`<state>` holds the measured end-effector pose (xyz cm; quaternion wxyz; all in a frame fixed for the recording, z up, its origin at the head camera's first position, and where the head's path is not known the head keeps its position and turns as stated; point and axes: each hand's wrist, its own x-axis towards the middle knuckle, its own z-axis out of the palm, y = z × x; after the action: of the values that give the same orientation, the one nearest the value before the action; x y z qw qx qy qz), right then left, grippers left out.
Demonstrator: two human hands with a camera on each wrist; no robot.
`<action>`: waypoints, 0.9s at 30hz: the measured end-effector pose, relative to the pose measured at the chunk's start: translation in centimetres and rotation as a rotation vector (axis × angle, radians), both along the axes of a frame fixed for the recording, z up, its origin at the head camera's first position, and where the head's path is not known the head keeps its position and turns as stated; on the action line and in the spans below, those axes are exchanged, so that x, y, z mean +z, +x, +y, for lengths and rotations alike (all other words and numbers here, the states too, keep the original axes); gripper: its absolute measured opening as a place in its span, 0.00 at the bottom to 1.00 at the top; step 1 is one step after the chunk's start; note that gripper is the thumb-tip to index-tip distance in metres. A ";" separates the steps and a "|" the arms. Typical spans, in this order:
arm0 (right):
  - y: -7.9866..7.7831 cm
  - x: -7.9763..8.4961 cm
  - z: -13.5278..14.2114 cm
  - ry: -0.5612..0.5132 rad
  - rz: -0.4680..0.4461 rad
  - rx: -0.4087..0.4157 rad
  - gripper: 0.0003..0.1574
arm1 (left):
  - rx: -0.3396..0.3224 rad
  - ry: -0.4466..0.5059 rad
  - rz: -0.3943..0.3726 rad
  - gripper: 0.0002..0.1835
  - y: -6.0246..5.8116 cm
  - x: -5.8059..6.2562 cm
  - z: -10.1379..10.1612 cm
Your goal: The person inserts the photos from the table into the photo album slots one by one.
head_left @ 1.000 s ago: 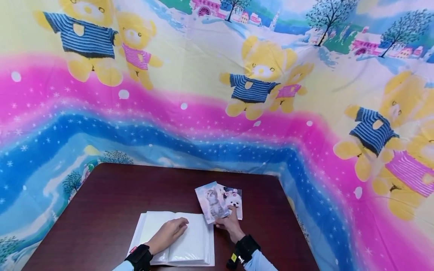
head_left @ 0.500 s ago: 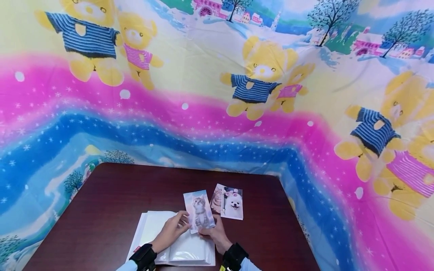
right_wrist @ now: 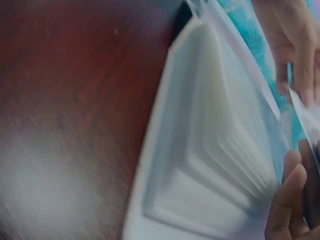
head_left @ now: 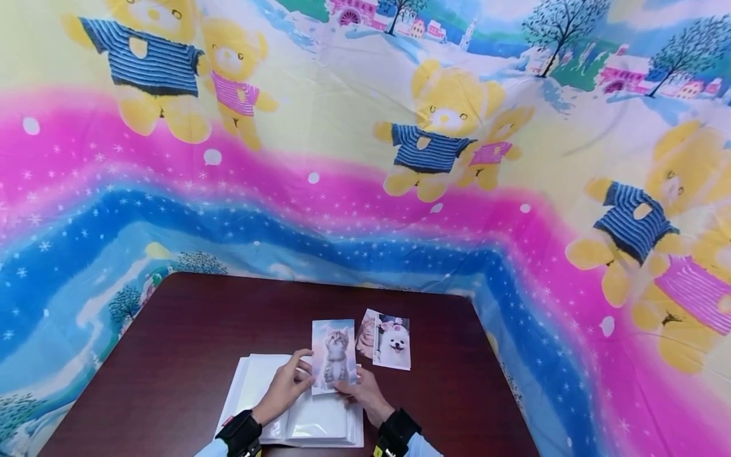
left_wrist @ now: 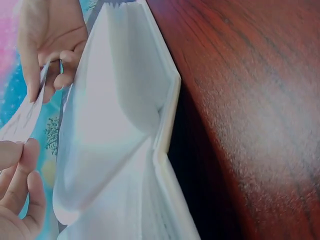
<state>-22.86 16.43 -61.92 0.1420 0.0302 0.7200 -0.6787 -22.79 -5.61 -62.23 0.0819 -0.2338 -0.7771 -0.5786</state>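
Note:
Both hands hold a kitten photo (head_left: 335, 349) upright above an open white photo album (head_left: 318, 420). My left hand (head_left: 283, 388) pinches its left edge between thumb and fingertips, as the left wrist view also shows at the photo's edge (left_wrist: 25, 117). On the lower right, my right hand (head_left: 370, 395) grips it with the thumb across the front and fingers behind. Blank clear-sleeved pages (left_wrist: 107, 105) of the album lie spread beneath the hands. Part of the album is hidden by the hands and the photo.
To the right of the album, a photo of a white fluffy dog (head_left: 394, 343) overlaps a tabby cat photo (head_left: 366, 336) on the dark wooden table (head_left: 445, 393). A cartoon bear-print cloth (head_left: 342, 209) hangs around the table's far and side edges.
The right hand has brought the kitten photo left from beside the other photos to over the album. My left hand has lifted off the page and taken its left edge; the photo is straighter.

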 end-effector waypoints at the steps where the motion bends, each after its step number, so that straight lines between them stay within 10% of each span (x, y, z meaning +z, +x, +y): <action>1: -0.3 0.0 0.2 -0.012 0.005 0.020 0.24 | -0.007 -0.005 -0.003 0.27 0.0 0.0 -0.2; 18: -5.1 1.6 2.6 -0.033 0.142 0.119 0.11 | -0.097 -0.142 -0.029 0.28 0.9 -0.2 -1.9; 27: -7.3 2.9 3.3 0.014 0.211 0.162 0.18 | 0.103 -0.366 0.228 0.23 0.8 -0.4 -1.8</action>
<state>-30.12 19.77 -59.02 0.1194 -0.0986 0.7358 -0.6592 -22.03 -7.42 -62.64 0.1547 -0.2685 -0.8658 -0.3929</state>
